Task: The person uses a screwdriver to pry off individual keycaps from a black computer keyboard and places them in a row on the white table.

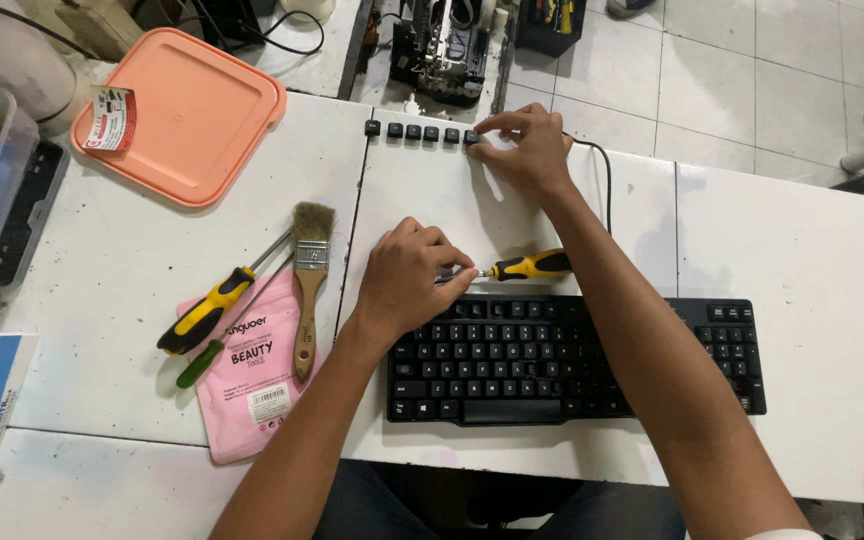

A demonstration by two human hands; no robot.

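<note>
Pinching the sixth small black keycap [473, 137], right hand [522, 150]; left hand [407, 275] closed on yellow-black screwdriver [527, 266]; one pink rectangular pouch [247, 385], white-labelled, lies left.

A white worktable [132, 270] carries a black keyboard [572, 360]; a row of loose black keycaps [420, 132]; an orange lid [192, 110]. A pink pouch [252, 385], paintbrush [309, 280] and two screwdrivers [207, 310] lie at left.

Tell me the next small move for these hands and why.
Probably let the right hand release the keycap at the end of the row of removed keycaps and come back to the keyboard. The left hand holds the yellow-handled screwdriver at the keyboard's top row, seemingly placed to pry another key.
</note>
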